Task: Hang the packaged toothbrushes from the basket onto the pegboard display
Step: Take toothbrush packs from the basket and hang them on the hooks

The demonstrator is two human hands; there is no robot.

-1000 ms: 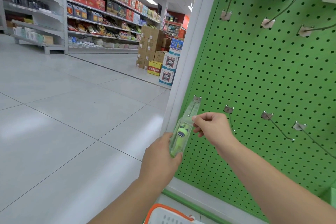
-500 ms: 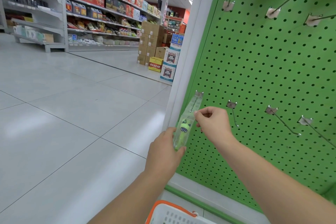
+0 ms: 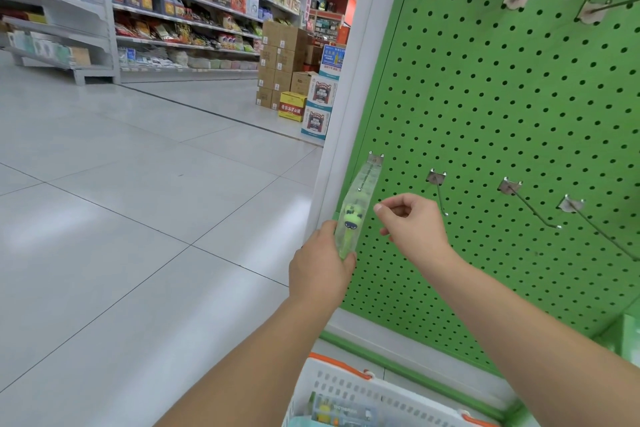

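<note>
Toothbrush pack is held at the green pegboard, on its leftmost lower hook.
Its lower end is gripped by the left hand; right hand is curled just beside, apparently empty. Basket is seen below the pegboard.

A clear toothbrush pack with a green cartoon brush hangs on the leftmost lower hook of the green pegboard. The left hand holds the pack's lower end. The right hand hovers just beside it, fingers curled, thumb and forefinger pinched on nothing visible. Bare hooks run to the right. Below, a white basket with orange handles holds more packs. Stocked shelves and stacked cartons stand across the tiled floor.
</note>
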